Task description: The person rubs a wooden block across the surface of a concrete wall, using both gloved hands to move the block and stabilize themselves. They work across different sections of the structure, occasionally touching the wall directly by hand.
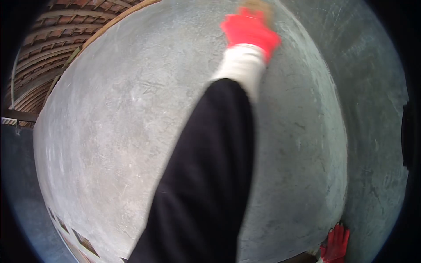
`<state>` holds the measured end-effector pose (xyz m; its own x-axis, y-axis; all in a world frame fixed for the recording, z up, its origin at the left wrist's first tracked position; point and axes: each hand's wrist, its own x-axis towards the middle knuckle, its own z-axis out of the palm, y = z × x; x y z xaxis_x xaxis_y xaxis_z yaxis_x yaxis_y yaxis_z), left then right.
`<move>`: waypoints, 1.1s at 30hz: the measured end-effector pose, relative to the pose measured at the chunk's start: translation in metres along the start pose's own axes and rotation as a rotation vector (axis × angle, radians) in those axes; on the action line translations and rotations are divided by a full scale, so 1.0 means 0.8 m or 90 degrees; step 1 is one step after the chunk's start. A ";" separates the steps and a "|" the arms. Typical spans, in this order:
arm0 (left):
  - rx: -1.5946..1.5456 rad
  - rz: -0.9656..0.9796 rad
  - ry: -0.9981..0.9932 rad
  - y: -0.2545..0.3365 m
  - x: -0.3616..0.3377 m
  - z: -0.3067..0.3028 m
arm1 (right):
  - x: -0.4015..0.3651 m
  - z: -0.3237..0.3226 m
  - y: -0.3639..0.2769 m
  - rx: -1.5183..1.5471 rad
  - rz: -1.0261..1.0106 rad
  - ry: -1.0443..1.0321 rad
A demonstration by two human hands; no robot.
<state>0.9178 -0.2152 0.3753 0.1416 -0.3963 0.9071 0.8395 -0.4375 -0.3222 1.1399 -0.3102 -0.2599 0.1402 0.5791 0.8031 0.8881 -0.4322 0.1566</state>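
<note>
My left hand (252, 33), in a red-coated glove with a white cuff, is raised high against the grey plastered wall (131, 109). Its fingers close on a tan, sponge-like block (263, 8), blurred by motion and partly cut off by the top of the view. The black-sleeved left arm crosses the middle of the picture. Low at the right, my right hand (335, 245), also in a red glove, rests near the wall's inner corner with its fingers stretched upward and nothing visible in them.
An adjoining grey wall (372, 131) meets the main one at the right corner. Above left is a tiled roof on wooden battens (57, 30), with a wooden beam (109, 22) along the wall's top edge. Small openings (85, 243) show at lower left.
</note>
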 end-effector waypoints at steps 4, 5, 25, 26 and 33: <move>0.022 -0.270 -0.048 -0.197 0.011 -0.068 | 0.027 -0.064 -0.016 -0.690 -0.181 -0.023; 0.023 -0.271 -0.060 -0.193 0.005 -0.067 | 0.026 -0.065 -0.020 -0.850 -0.192 -0.040; -0.004 -0.141 -0.010 -0.221 -0.012 -0.066 | -0.007 0.014 0.006 -0.341 -0.031 -0.058; 0.002 -0.200 -0.027 -0.286 -0.019 -0.089 | -0.008 0.021 0.008 -0.290 -0.009 -0.048; 0.120 -0.408 -0.003 -0.448 -0.086 -0.135 | 0.125 -0.104 -0.080 0.092 -0.024 0.323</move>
<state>0.5504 -0.1187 0.3992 -0.4139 -0.1014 0.9046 0.8357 -0.4364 0.3334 1.0606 -0.2819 -0.1418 -0.0906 0.1691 0.9814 0.9446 -0.2977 0.1385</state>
